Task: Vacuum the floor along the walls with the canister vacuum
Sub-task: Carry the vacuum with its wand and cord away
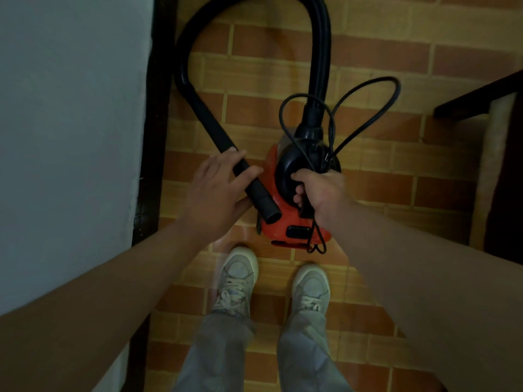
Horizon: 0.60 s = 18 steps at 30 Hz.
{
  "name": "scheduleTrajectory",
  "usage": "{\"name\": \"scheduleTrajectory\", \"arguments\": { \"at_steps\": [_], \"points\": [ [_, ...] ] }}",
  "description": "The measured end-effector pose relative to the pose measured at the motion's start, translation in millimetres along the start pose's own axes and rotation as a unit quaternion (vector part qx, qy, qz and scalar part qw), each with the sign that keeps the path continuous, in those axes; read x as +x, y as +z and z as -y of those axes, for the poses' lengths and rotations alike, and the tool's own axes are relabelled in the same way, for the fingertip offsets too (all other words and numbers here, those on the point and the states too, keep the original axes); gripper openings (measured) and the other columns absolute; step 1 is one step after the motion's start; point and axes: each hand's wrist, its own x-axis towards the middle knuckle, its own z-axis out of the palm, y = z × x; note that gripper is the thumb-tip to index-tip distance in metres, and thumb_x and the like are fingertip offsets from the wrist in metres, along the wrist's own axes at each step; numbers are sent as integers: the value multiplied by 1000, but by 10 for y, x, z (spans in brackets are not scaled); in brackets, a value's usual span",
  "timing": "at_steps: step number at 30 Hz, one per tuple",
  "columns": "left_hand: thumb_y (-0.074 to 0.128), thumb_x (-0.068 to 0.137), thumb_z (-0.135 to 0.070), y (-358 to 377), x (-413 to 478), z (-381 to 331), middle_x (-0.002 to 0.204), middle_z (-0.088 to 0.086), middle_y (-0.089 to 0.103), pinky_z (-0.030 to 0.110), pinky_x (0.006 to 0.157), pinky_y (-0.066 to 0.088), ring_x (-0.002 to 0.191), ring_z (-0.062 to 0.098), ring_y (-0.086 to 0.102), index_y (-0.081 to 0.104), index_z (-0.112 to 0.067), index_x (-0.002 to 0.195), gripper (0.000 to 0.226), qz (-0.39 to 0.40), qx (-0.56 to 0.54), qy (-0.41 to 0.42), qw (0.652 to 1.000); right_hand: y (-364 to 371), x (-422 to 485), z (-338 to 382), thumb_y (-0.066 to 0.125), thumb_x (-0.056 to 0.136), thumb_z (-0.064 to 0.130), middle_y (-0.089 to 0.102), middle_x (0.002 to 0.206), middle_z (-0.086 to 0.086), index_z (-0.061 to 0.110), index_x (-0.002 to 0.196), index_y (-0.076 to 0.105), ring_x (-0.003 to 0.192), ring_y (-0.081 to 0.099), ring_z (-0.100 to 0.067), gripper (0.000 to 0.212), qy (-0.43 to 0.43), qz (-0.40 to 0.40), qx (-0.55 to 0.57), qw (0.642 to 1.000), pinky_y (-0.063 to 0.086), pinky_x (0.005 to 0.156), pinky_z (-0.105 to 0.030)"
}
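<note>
- The canister vacuum (283, 222), just ahead of the shoes (240, 270), is gripped at its handle by the right hand (322, 190).
- The wand (263, 199) is clasped by the left hand (218, 185).
- Farther out, the looped cord (368, 108) could be snagged or tripped on.

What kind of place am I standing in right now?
Probably a room or hallway in a home: a brick-patterned tile floor, a pale painted wall with a dark baseboard, and a red canister vacuum with its black hose.
</note>
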Motion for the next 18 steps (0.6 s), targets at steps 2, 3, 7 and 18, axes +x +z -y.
{"name": "scheduleTrajectory", "arguments": {
  "at_steps": [2,3,7,18],
  "points": [
    [57,93,-44,-134,36,-50,152,10,45,48,122,19,149,29,32,53,-26,140,51,-6,-5,20,1000,-21,-50,41,71,88,4,54,58,-7,11,84,60,44,49,-20,14,-1,-11,10,1000,41,47,-29],
    [59,93,-43,-205,53,-80,152,9,46,47,122,18,149,28,32,53,-26,140,50,-9,-7,27,1000,-31,-81,69,70,88,3,53,58,-6,12,84,58,43,48,-20,15,-5,-14,14,1000,40,47,-29],
    [57,94,-43,-599,82,-255,146,3,51,43,124,16,145,24,37,53,-25,139,49,-24,-27,47,998,-142,-300,258,68,86,0,53,55,-6,12,83,57,42,46,-20,16,-18,-21,32,999,39,46,-30],
    [54,99,-44,-2748,-219,-1501,128,2,63,58,112,37,122,23,57,53,-17,132,42,-169,-144,69,973,-969,-2157,1310,67,85,2,57,63,-13,-6,105,66,38,46,-17,21,-61,-48,64,995,38,42,-25]
  ]
}}
